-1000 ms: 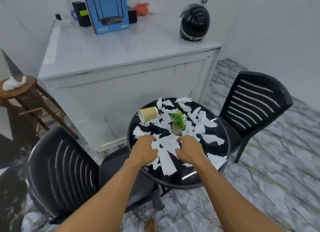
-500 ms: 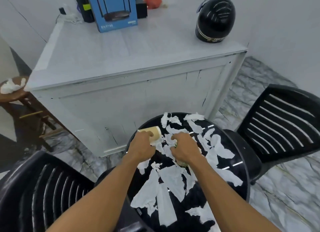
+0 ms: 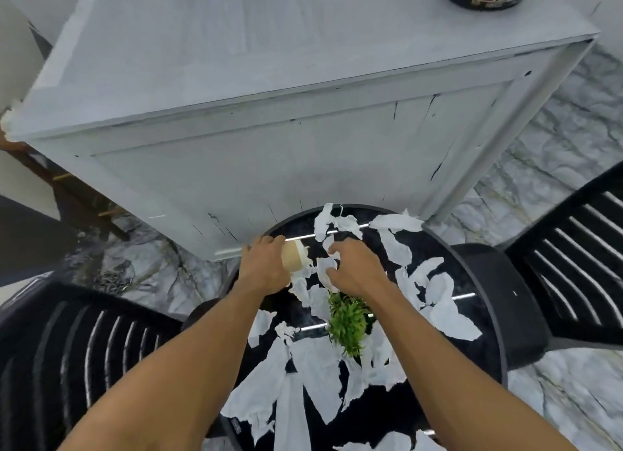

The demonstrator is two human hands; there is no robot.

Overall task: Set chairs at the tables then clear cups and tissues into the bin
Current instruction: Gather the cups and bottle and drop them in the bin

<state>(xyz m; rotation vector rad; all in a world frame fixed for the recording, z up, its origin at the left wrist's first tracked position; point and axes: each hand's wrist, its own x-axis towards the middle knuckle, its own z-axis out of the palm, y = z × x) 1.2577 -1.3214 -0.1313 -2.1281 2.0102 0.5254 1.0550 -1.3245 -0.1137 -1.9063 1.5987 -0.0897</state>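
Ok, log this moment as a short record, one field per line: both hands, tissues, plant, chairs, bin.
left hand: grips the paper cup at the far left edge of the round black table
right hand: pinches one of the tissue scraps beside the cup
tissue scraps: torn white pieces strewn over most of the table
plant: small, green, near the table's centre, just below the right wrist
chairs: black, slatted; left chair and right chair flank the table
bin: not in view
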